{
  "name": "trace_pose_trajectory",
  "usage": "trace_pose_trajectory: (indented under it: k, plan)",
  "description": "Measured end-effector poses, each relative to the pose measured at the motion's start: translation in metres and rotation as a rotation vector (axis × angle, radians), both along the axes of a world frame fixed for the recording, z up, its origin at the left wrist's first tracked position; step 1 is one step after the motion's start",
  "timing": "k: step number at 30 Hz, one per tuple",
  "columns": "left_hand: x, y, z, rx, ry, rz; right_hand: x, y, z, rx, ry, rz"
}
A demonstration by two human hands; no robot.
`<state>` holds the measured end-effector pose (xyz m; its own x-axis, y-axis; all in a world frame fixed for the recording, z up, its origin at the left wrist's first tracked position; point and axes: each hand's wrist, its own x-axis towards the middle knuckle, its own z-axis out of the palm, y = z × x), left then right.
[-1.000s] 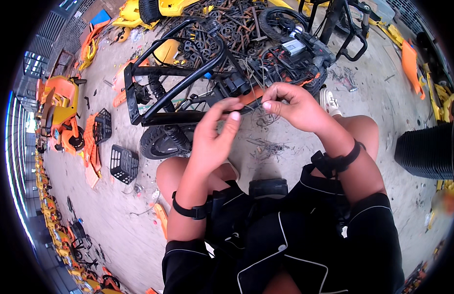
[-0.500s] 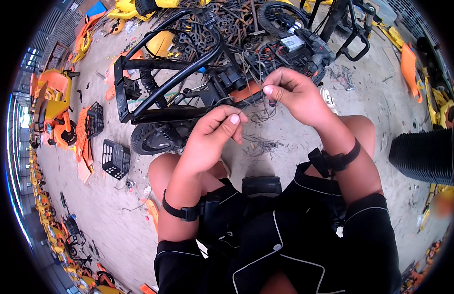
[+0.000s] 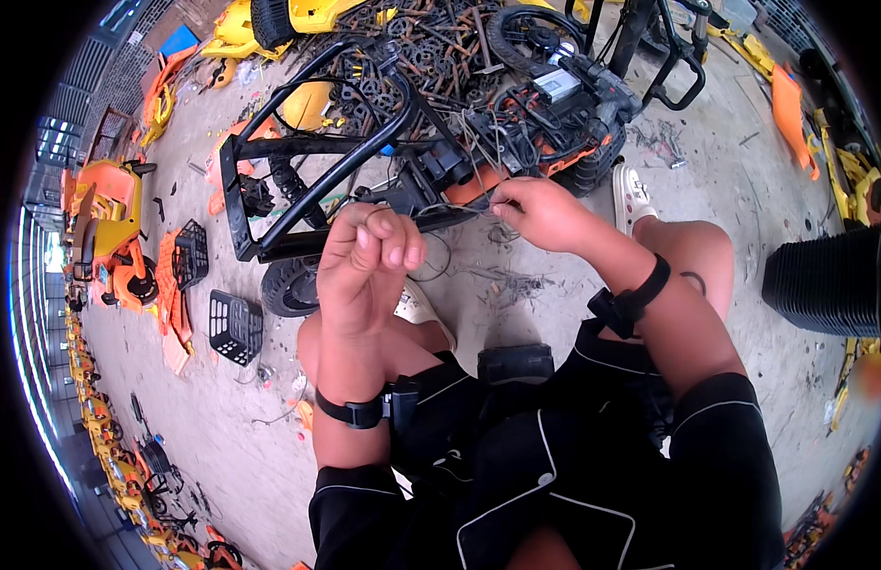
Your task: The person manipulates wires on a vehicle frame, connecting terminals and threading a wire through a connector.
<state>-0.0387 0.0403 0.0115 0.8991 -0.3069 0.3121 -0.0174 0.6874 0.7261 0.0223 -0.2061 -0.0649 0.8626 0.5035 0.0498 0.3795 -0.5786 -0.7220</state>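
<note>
Below the black tubular frame [image 3: 350, 157] of a stripped two-wheeler, my left hand [image 3: 359, 271] is raised with its fingers curled into the palm. Whatever it holds, if anything, is hidden. My right hand [image 3: 545, 214] is closed, thumb against fingers, on thin dark cable [image 3: 480, 171] that runs up toward the vehicle's exposed wiring [image 3: 526, 119]. A loose loop of thin wire hangs between the two hands. Behind them lies the vehicle's orange body part [image 3: 483, 182], and a silver box [image 3: 557, 85] sits among the wiring.
Rusty metal parts [image 3: 431, 57] are heaped behind the frame. Black plastic baskets [image 3: 235, 328] lie at left, near an orange and yellow vehicle body [image 3: 108, 218]. A stack of black bins [image 3: 820, 280] stands at right. Wire scraps [image 3: 507, 290] litter the concrete floor before me.
My left hand has moved left and turned, its fingers now curled toward me. My right hand has shifted slightly left and down. The hands are farther apart.
</note>
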Motion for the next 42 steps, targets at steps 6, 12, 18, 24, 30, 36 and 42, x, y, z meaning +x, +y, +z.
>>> trace_pose_trajectory:
  k: [6, 12, 18, 24, 30, 36, 42]
  plan:
    - [0.0, -0.011, 0.007, 0.102, -0.025, 0.037, 0.004, 0.006, -0.024, 0.095, 0.071, -0.092]
    - [0.014, 0.01, 0.012, -0.206, 0.003, 0.209, 0.01, 0.004, -0.011, 0.255, 0.353, -0.064]
    - [0.011, 0.027, 0.016, -0.37, 0.029, 0.243, 0.011, -0.007, -0.007, 0.459, 0.577, -0.049]
    - [0.003, 0.04, 0.028, -0.453, 0.023, 0.267, 0.012, -0.022, 0.027, 0.638, 0.808, -0.121]
    - [-0.022, 0.051, 0.081, -0.458, -0.147, 0.299, 0.001, -0.042, 0.115, 0.804, 0.605, -0.156]
    - [-0.052, 0.051, 0.128, -0.53, -0.29, 0.22, -0.018, -0.052, 0.207, 0.695, 0.165, -0.238]
    - [-0.077, 0.075, 0.154, -0.634, -0.299, 0.273, -0.021, -0.076, 0.264, 0.6, -0.038, -0.336]
